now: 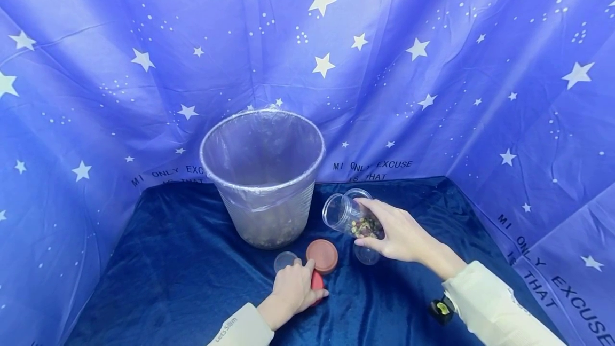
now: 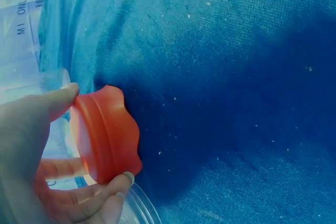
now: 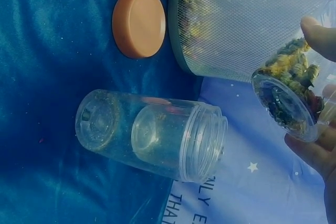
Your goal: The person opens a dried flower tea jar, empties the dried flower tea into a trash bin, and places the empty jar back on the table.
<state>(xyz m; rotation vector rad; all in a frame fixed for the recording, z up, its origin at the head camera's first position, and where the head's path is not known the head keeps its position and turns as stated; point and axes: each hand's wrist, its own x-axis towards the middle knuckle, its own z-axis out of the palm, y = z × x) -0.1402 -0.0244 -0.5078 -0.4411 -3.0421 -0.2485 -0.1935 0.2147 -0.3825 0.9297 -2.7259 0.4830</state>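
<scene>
My left hand (image 1: 292, 287) pinches a red lid (image 2: 107, 135) with a wavy edge between thumb and fingers, low over the cloth. Just beyond it lie a brownish-orange round lid (image 1: 322, 256) and a clear round lid (image 1: 284, 261). In my right hand (image 1: 401, 233) is a clear jar (image 1: 338, 212), tipped with its open mouth to the left, towards the mesh bin. Dried flowers (image 3: 294, 69) in yellow, green and dark red lie in its lower part. Behind that jar a second clear jar (image 3: 152, 135) stands upright on the cloth, without a lid.
A mesh wastebasket (image 1: 269, 212) lined with a clear bag stands at the back, with dried plant bits at its bottom. Dark blue cloth (image 1: 192, 282) covers the table. Blue star-printed curtains (image 1: 269, 41) hang behind and at both sides. A small black object (image 1: 440, 309) sits by the right sleeve.
</scene>
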